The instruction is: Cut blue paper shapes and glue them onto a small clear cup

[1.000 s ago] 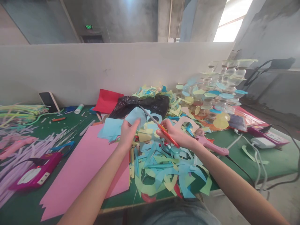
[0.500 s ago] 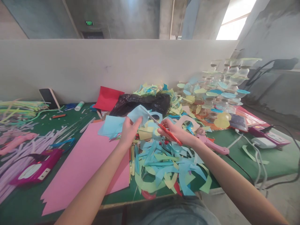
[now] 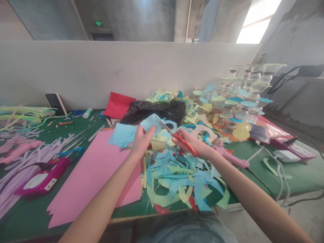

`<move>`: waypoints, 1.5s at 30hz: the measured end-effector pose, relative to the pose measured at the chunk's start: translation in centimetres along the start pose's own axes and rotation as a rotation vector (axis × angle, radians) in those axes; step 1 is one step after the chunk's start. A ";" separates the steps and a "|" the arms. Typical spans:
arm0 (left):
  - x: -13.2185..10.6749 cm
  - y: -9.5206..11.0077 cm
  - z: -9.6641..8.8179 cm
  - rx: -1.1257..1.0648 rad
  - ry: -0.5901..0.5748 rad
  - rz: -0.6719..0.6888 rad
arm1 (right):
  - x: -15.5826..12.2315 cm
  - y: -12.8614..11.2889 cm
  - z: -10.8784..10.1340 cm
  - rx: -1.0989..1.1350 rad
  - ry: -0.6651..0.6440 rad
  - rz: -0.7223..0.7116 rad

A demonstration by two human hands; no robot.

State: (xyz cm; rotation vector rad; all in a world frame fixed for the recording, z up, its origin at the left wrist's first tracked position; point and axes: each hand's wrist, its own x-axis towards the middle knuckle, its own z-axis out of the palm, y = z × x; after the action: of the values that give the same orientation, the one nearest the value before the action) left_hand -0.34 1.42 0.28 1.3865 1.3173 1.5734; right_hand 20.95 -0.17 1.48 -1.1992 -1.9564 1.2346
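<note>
A small blue sheet of paper [image 3: 151,123] is pinched between the thumb and fingers of my left hand [image 3: 141,139]. My right hand [image 3: 189,141] is closed round the red handles of a pair of scissors [image 3: 182,141]. The blades point up and left, with their tips at the right edge of the blue sheet. Whether the blades are parted is hard to make out. More blue sheets [image 3: 123,133] lie just left of my left hand, partly on a stack of pink paper [image 3: 93,168]. Under both hands spreads a heap of blue, green and yellow paper offcuts [image 3: 174,179].
A black plastic bag [image 3: 154,111] and red paper [image 3: 118,105] lie at the back. Right stand stacked clear cups with paper discs [image 3: 235,101], a pink glue gun [image 3: 234,158] and white cables [image 3: 279,168]. Left are lilac strips [image 3: 37,165], a magenta box [image 3: 43,177] and a phone [image 3: 54,104].
The whole view has shifted slightly, so everything appears a little farther right. Both hands keep their hold on the blue sheet and the scissors, nearly in the same pose.
</note>
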 end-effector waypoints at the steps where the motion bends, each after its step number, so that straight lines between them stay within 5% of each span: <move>1: 0.0 0.0 0.0 0.000 -0.002 -0.003 | 0.1 0.0 0.0 0.019 -0.002 0.005; 12: -0.2 0.4 0.0 0.017 0.011 -0.045 | 0.4 0.3 0.5 0.116 0.014 -0.006; 25: 0.0 -0.1 -0.1 0.127 -0.088 -0.054 | 0.3 0.6 -0.2 -0.066 -0.056 -0.045; 45: 0.1 0.4 -0.2 -0.011 -0.145 0.017 | 1.1 1.7 -0.8 -0.014 0.001 -0.057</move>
State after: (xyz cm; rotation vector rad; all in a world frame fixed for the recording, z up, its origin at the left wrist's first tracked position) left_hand -0.46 1.35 0.68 1.4790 1.2115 1.4596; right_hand 21.74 1.51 0.28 -1.1431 -1.9870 1.1935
